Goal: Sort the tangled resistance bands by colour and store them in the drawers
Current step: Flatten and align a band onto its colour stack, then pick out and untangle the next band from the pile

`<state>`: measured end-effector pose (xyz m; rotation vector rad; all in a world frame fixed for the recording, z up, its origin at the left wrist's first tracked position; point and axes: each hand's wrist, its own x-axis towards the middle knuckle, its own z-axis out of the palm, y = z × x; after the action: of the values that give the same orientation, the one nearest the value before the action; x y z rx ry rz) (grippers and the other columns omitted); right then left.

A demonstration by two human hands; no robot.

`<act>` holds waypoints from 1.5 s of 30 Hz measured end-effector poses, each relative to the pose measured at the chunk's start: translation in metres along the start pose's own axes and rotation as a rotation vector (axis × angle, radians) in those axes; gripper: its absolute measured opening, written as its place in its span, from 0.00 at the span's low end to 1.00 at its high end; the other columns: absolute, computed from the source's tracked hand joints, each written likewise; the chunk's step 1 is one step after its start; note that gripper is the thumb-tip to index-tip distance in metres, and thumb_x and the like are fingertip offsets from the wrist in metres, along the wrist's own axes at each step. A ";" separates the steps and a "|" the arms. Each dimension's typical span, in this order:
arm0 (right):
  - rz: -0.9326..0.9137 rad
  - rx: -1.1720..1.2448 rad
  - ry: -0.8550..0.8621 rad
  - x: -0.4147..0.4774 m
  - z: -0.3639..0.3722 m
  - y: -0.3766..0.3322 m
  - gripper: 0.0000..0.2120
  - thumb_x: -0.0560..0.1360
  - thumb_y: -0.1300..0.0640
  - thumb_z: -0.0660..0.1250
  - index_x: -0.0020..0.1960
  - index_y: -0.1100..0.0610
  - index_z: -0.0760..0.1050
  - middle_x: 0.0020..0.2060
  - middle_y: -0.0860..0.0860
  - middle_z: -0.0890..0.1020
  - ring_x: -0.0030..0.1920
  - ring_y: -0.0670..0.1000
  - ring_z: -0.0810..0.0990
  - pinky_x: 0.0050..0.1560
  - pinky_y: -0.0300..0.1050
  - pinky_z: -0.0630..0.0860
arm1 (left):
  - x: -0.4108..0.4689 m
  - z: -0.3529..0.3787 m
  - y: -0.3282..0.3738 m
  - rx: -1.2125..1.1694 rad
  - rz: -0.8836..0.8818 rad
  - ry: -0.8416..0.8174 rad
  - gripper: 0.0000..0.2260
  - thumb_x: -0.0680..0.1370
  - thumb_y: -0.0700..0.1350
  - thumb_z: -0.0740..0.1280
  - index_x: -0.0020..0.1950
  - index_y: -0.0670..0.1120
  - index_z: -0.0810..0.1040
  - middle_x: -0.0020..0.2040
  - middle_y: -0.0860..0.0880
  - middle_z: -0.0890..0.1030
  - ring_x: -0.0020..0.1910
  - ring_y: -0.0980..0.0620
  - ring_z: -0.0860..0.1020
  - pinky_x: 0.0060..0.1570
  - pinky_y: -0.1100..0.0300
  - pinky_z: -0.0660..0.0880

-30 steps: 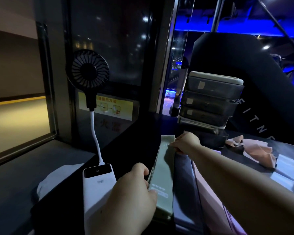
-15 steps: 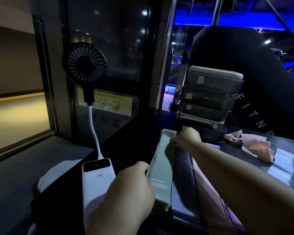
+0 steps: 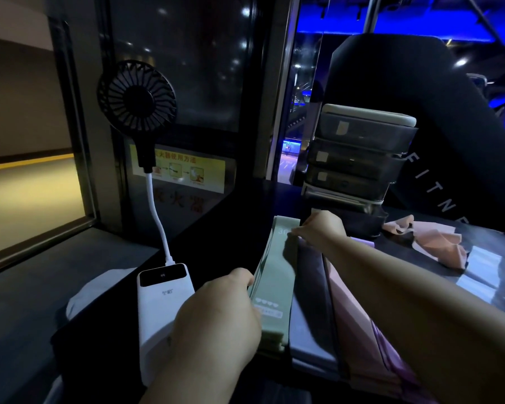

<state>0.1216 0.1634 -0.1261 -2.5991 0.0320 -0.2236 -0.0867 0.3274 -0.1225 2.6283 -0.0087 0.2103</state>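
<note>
From where I stand, little has shifted in the last second. Both hands stay on the green bands, a flat stack lying lengthwise on the dark bench; the one change is at the far end, where the printed number now shows beside the right hand. That hand pinches the far corner between its fingers; the left hand grips the near end, fingers curled round the stack's left edge. I'd judge they are squaring up the green pile, so green looks sorted and about ready to be stowed.

Just right of it lies a dark grey band, then the pink bands, each in its own strip; a crumpled pink band sits apart, further right, not yet straightened. The drawer unit stands just behind the right hand; in this dim light I cannot tell whether the bottom drawer is open. Nothing seems to be in a drawer yet, so storing is the step ahead. A white power bank feeds a small fan on the left.
</note>
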 end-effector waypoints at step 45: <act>-0.126 -0.050 -0.069 -0.019 -0.070 0.132 0.14 0.79 0.57 0.61 0.61 0.49 0.80 0.58 0.52 0.82 0.58 0.53 0.79 0.52 0.39 0.71 | -0.034 0.071 0.141 -0.063 0.321 -0.346 0.21 0.63 0.59 0.77 0.53 0.71 0.74 0.51 0.61 0.73 0.57 0.56 0.72 0.61 0.55 0.73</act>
<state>0.0938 0.0160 -0.1370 -2.6598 -0.1529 -0.1800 -0.1159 0.1686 -0.1213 2.5539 -0.5462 -0.1380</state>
